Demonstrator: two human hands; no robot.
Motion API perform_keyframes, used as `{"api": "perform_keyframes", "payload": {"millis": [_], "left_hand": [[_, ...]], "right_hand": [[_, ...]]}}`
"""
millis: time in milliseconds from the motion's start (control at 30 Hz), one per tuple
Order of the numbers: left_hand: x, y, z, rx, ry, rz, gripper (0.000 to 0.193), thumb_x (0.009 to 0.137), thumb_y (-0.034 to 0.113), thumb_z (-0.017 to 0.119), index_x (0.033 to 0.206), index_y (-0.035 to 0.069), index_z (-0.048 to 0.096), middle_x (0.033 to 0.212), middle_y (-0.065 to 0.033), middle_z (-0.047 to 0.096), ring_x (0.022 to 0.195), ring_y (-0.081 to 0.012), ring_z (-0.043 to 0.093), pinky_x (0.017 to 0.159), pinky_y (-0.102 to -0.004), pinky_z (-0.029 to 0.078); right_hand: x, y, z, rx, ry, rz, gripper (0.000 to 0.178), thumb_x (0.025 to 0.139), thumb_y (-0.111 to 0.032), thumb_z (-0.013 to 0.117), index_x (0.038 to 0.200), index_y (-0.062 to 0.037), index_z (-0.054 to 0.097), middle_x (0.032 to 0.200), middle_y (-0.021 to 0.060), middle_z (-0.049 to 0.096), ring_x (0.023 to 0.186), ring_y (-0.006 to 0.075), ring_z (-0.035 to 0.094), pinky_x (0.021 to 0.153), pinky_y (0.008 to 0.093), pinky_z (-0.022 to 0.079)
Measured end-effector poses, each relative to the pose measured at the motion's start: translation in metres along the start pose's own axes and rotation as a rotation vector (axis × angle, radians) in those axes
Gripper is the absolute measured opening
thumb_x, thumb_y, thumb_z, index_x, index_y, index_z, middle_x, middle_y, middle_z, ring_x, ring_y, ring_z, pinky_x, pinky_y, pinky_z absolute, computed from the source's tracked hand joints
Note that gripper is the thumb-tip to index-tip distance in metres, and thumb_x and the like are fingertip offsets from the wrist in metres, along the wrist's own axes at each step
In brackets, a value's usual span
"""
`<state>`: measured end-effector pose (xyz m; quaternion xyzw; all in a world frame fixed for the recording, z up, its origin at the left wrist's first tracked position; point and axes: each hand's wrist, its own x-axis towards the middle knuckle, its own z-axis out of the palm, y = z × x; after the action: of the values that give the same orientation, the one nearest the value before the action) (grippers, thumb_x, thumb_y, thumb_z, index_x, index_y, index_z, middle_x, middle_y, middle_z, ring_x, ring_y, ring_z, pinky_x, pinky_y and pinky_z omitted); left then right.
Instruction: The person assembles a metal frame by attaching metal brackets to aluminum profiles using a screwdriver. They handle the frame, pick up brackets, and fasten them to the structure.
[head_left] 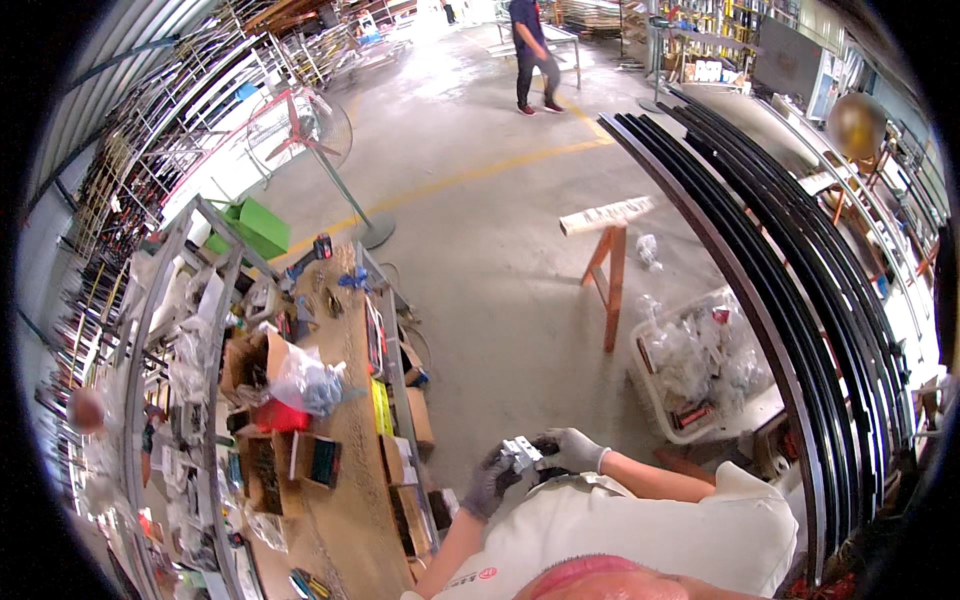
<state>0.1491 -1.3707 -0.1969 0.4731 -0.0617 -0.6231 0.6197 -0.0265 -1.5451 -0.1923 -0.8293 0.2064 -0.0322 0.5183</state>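
Close in front of my body, both hands meet around a small silver metal part with a blocky, stepped outline. Its exact kind is too small to make out, and it may be more than one piece. My left hand, in a grey glove, is closed on it from the left and below. My right hand, gloved the same way, reaches in from the right with its fingers closed at the part's right edge. Dark patches show at the fingertips of the right glove. Some of the fingers are hidden behind the part.
A workbench on my left carries cardboard boxes, plastic bags and a cordless drill. Long black profiles lie at my right, beside a white bin of plastic wrap. Ahead are a sawhorse, a fan and another person.
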Motion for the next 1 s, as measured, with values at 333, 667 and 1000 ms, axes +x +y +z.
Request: {"api": "perform_keyframes", "payload": {"millis": [333,667,1000], "left_hand": [[0.213,0.197,0.012,-0.334,-0.003,-0.023,0.030,0.097,0.006,0.061,0.127,0.005,0.059,0.120,-0.0098,0.065,0.108,-0.0240,0.063,0.095,-0.0423,0.053],[0.555,0.376,-0.010,0.063,-0.275,-0.178,0.038,0.098,0.013,0.063,0.135,0.009,0.057,0.120,-0.0054,0.065,0.107,-0.0198,0.064,0.088,-0.0387,0.058],[0.843,0.565,0.056,0.538,-0.641,-0.219,0.047,0.098,0.020,0.065,0.139,0.001,0.054,0.124,-0.0061,0.066,0.108,-0.0175,0.064,0.097,-0.0330,0.052]], "right_hand": [[0.255,-0.066,-0.169,-0.244,0.012,0.028,0.057,0.088,-0.024,0.066,0.142,-0.0141,0.050,0.125,0.0212,0.062,0.110,0.0386,0.064,0.094,0.0442,0.053],[0.514,0.059,-0.273,-0.459,0.327,0.065,0.050,0.091,-0.024,0.060,0.139,-0.0110,0.051,0.122,0.0179,0.061,0.109,0.0380,0.064,0.088,0.0465,0.055],[0.730,0.091,-0.474,-0.144,0.515,0.225,0.069,0.079,-0.026,0.078,0.140,-0.0121,0.048,0.124,0.0193,0.059,0.106,0.0395,0.064,0.093,0.0454,0.054]]}}
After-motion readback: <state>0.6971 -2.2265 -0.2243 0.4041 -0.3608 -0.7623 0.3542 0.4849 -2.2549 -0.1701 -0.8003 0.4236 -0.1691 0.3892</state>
